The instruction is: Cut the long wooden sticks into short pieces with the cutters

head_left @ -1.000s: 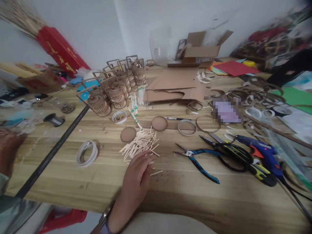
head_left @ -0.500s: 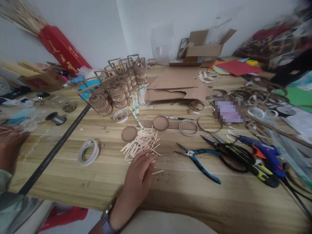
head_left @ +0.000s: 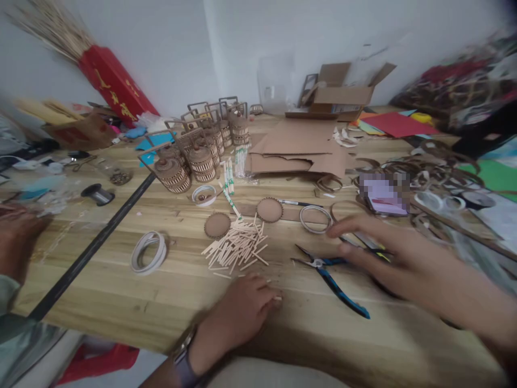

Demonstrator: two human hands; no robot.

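My left hand, with a watch on its wrist, rests near the table's front edge. Its fingers are closed, and the pale end of a short wooden stick pokes out of them. Just beyond lies a loose pile of wooden sticks. My right hand, slightly blurred, reaches in from the right, its fingers stretched apart and holding nothing. It hovers over the scissors, hiding most of them, beside blue-handled pliers. Two round cardboard discs with notched rims and a white ring lie behind the pile.
Several small lidded baskets with tall handles stand at the back left. A tape roll lies left of the pile. Torn cardboard and a phone lie farther back. Another person's hand is at the far left.
My right hand has come into view from the right over the tools. My left hand has drawn back from the stick pile toward the front edge, with a stick between its fingers.
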